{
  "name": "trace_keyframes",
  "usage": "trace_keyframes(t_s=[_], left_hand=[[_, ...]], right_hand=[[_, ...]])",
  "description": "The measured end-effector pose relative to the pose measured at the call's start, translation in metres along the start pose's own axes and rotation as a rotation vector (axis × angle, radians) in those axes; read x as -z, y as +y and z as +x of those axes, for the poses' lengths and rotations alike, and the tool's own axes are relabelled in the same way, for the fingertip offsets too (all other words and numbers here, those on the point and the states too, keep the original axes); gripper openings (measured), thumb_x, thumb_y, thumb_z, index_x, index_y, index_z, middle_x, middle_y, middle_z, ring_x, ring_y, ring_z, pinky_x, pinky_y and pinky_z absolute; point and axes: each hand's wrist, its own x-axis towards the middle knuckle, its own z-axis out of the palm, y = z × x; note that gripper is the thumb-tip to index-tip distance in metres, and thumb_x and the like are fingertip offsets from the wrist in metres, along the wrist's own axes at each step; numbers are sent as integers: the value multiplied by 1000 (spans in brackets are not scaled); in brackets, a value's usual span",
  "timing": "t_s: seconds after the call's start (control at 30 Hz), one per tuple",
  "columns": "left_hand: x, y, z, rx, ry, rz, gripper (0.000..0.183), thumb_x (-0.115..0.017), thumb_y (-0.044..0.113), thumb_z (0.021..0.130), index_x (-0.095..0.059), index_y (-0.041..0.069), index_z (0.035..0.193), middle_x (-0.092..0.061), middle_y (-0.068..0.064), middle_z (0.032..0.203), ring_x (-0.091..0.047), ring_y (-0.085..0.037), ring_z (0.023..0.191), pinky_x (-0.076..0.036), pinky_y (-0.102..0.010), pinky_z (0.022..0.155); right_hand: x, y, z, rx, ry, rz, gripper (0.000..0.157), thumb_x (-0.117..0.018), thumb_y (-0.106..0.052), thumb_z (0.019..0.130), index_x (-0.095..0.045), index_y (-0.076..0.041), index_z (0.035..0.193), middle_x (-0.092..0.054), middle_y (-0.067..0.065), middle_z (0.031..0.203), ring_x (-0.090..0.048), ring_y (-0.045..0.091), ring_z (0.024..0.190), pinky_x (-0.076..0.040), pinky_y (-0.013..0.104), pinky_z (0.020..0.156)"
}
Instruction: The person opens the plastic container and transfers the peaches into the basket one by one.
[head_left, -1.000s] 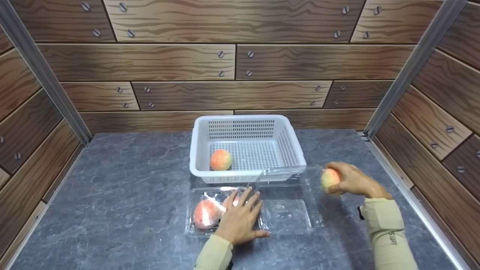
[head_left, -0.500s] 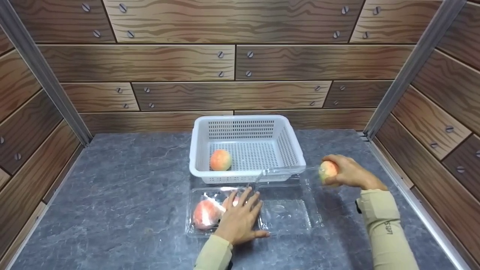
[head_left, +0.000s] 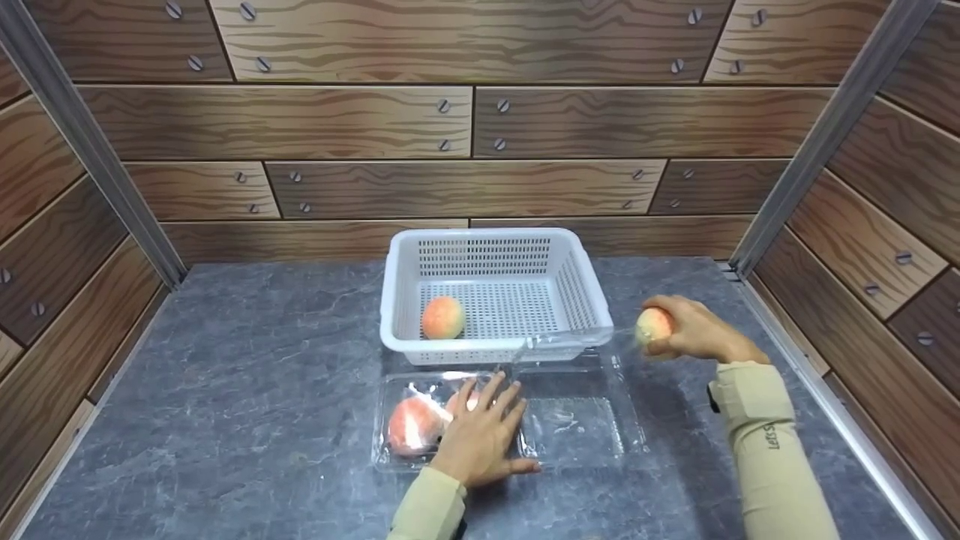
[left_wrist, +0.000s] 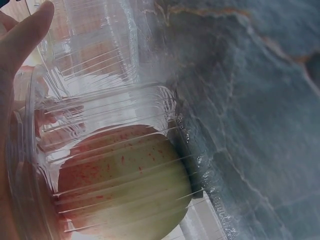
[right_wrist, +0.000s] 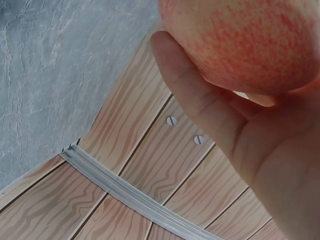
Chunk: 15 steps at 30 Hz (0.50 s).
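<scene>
My right hand (head_left: 697, 330) grips a peach (head_left: 654, 327) above the table, right of the white basket (head_left: 495, 346). The right wrist view shows this red-speckled peach (right_wrist: 250, 45) close up, with the thumb along its side. My left hand (head_left: 478, 439) lies with spread fingers over a clear plastic clamshell box (head_left: 581, 439), on its left half. Under that clear plastic sit a red peach (head_left: 412, 427) and a second one partly hidden by the fingers. In the left wrist view a yellow-green and red peach (left_wrist: 125, 180) shows through the ribbed wall. One more peach (head_left: 442, 318) lies inside the basket.
The basket stands behind the clamshell, whose raised clear edge (head_left: 566, 339) overlaps the basket's front rim. Wood-patterned walls (head_left: 375, 120) enclose the grey marbled table (head_left: 247, 390) at the back and both sides, with metal rails at the corners.
My right hand has moved slightly up and to the left in the head view, carrying the peach. My left hand has stayed in place on the box.
</scene>
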Motion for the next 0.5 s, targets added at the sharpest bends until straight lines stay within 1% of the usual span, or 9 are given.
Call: trace_keyframes(t_s=[0.17, 0.33, 0.43, 0.5], left_hand=[[-1, 0, 0, 2, 4, 1, 90, -33, 80, 73, -43, 18, 137, -28, -4, 147, -15, -27, 136, -13, -54, 106], [0, 0, 1, 7, -9, -9, 90, -34, 80, 73, -42, 18, 137, -26, -4, 147, -15, -27, 136, -11, -54, 106], [0, 1, 1, 8, -7, -7, 90, -34, 80, 73, -43, 18, 137, -26, -4, 147, -15, -27, 136, -11, -54, 106], [0, 1, 1, 9, -6, -4, 90, -33, 80, 73, -43, 18, 137, -26, -4, 147, -15, -27, 136, -11, -53, 106]], right_hand=[[3, 2, 3, -26, -23, -2, 61, -78, -19, 65, -53, 2, 116, -56, 20, 104, -53, 31, 89, -46, 44, 71], [7, 1, 6, -26, -28, 11, 61, -78, -15, 65, -51, 4, 116, -56, 21, 103, -53, 32, 88, -47, 46, 71], [9, -1, 10, -10, -23, -6, 60, -78, -12, 65, -51, 5, 116, -57, 22, 103, -54, 34, 89, -46, 48, 73], [10, -3, 13, -1, -16, -16, 60, -77, -11, 65, -52, 5, 116, -57, 22, 102, -54, 34, 89, -46, 48, 73]])
